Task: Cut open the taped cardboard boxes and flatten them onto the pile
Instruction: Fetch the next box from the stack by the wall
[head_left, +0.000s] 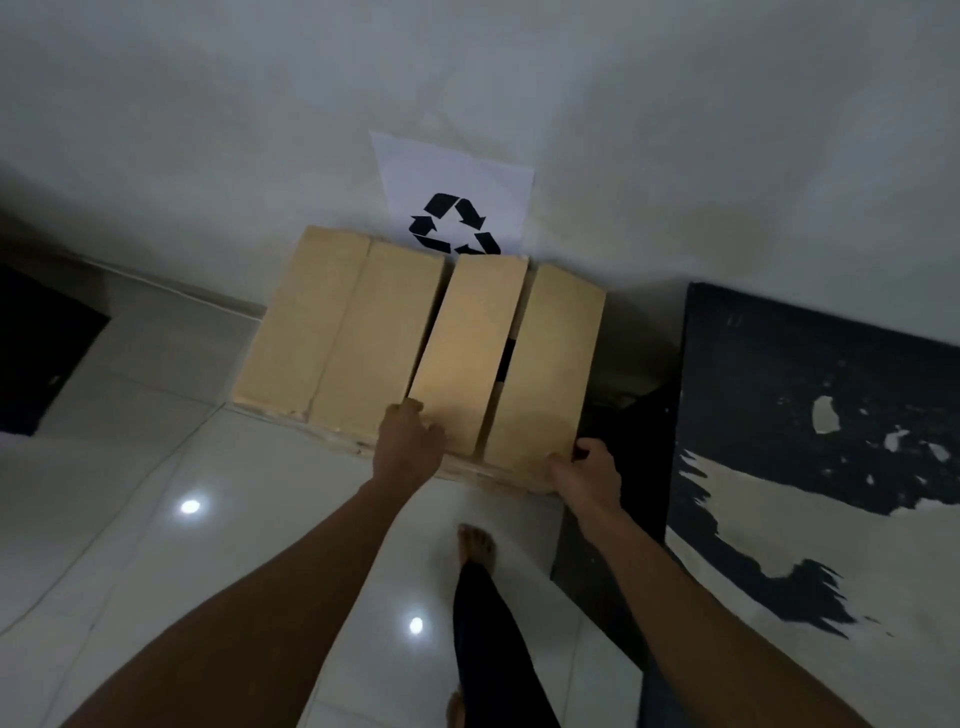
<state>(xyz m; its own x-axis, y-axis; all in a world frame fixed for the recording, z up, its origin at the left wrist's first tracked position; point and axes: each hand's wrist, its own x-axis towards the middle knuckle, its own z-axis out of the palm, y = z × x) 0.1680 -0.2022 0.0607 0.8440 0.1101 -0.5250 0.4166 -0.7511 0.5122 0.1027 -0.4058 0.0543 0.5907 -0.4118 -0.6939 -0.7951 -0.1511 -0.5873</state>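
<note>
Flattened cardboard box (415, 332): lying at frame centre on the floor (156, 467) against the wall, below a recycling sign (457, 208). Left hand (410, 441): fingers curling over its near edge. Right hand (587, 470): gripping its lower right corner.

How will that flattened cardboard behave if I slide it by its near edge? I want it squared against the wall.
The flattened cardboard probably bends at its creases, since one panel already sits raised. It looks light for its size. On the glossy floor tiles it should slide easily, so both hands, left hand and right hand, help.
</note>
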